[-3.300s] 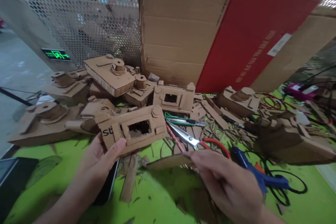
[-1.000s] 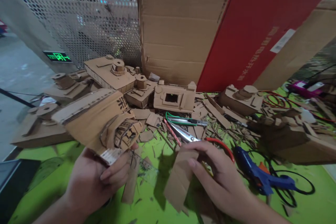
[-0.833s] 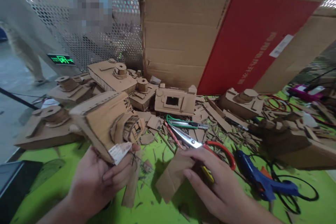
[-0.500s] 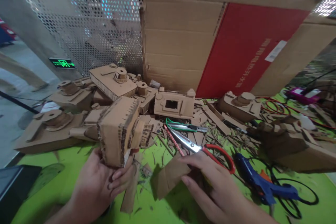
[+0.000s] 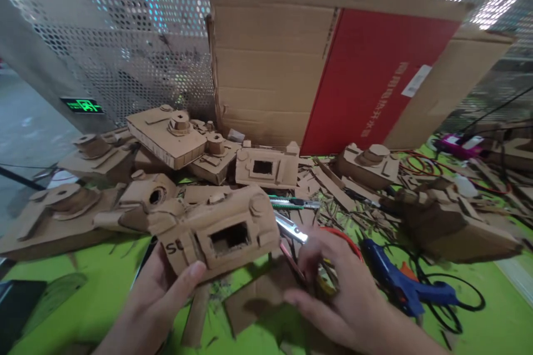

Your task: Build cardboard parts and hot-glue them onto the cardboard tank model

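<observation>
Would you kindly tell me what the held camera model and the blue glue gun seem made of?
The camera model looks like matte brown cardboard, given its rough cut edges and printed lettering. The glue gun is probably moulded plastic, with a smooth blue body.

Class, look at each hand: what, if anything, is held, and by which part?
Left hand: a cardboard camera, by its lower left end. Right hand: cannot tell.

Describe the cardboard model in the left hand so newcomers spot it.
Below the big carton with the red panel, find the left hand. It holds a camera-shaped cardboard model with a dark rectangular opening. Unlike the similar windowed model behind, it shows black printed letters at its left end.
</observation>
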`<state>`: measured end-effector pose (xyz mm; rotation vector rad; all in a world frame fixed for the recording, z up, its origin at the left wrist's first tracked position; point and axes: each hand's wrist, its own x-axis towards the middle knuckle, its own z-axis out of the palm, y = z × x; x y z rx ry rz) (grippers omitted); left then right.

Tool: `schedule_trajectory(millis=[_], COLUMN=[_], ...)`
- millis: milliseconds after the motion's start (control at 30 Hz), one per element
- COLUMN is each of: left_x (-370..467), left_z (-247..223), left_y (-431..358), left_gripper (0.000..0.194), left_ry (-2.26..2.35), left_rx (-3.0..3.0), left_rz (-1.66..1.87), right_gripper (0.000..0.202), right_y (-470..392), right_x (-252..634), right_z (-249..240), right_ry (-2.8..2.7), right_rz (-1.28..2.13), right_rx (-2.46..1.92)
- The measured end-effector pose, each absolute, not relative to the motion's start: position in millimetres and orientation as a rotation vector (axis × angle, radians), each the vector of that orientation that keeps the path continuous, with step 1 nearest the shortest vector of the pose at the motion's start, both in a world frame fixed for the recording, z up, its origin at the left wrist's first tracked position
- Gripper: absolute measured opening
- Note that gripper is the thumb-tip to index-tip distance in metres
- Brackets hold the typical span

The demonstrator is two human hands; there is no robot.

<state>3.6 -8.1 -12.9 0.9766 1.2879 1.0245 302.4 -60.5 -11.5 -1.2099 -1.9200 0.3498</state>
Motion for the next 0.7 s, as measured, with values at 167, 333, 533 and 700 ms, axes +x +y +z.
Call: schedule_trajectory(millis=[167, 333, 533, 700], left_x=[0.9, -0.4, 6.3, 2.5], left_z=[-10.0, -11.5, -10.0, -16.6], left_y=[-12.9, -7.5, -5.6, 4.0], left_gripper=[0.037, 0.056, 0.058, 0.058], left_ry=[1.302, 1.298, 1.344, 1.375], left_rx=[1.449, 1.311, 1.100, 1.236], left_rz=[0.861, 0.871, 1.036, 0.927], right_gripper=[0.072, 0.088, 0.068, 0.040], right_y=[-57.6, -59.6, -58.2, -55.2], right_x=[303.6, 298.8, 292.3, 291.7], right_z=[-10.3, -12.5, -11.0, -8.9], right_ry=[-1.959, -2.078, -2.314, -2.468], right_rz=[0.322, 0.412, 0.600, 0.605], right_rx=[-1.347, -1.435, -1.494, -1.294])
